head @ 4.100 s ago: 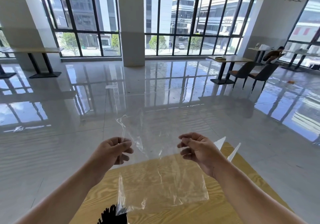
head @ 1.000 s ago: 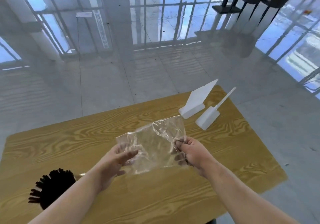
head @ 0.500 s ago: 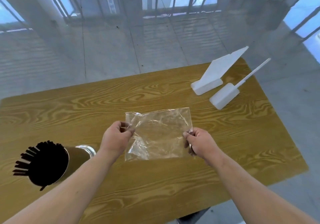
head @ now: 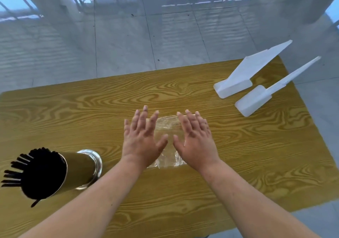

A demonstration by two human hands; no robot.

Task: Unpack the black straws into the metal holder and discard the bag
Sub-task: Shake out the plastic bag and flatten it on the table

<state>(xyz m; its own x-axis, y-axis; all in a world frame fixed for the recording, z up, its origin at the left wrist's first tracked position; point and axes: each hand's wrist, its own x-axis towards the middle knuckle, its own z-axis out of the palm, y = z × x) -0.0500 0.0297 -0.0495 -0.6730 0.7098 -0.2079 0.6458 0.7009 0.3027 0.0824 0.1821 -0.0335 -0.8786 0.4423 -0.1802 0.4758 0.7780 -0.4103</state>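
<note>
Black straws (head: 27, 175) already fill the cylindrical metal holder (head: 80, 168), which stands on the table near your left forearm, so what remains is the empty clear plastic bag (head: 167, 127). It lies flat on the yellow wood-grain table (head: 73, 112), mostly covered by your hands. Your left hand (head: 143, 138) and right hand (head: 194, 138) are both spread, palms down, fingers fanned over the film; neither one pinches anything, and whether the palms press on the plastic or hover just above it cannot be told. The likely trouble is the bag itself: thin, slick film on a smooth tabletop will probably slide or spring back up as you lift your palms, and it may cling to your skin and come away crumpled. Reaching across for a bin with your left arm could also knock the holder, which looks top-heavy with the straws fanning out of its mouth. No bin shows, so you will have to look for one. Two white plastic sign stands (head: 244, 79) sit at the far right corner, well apart from your hands. Beyond the table's edge runs a glossy pale tiled floor (head: 119, 41) mirroring tall window frames.
</note>
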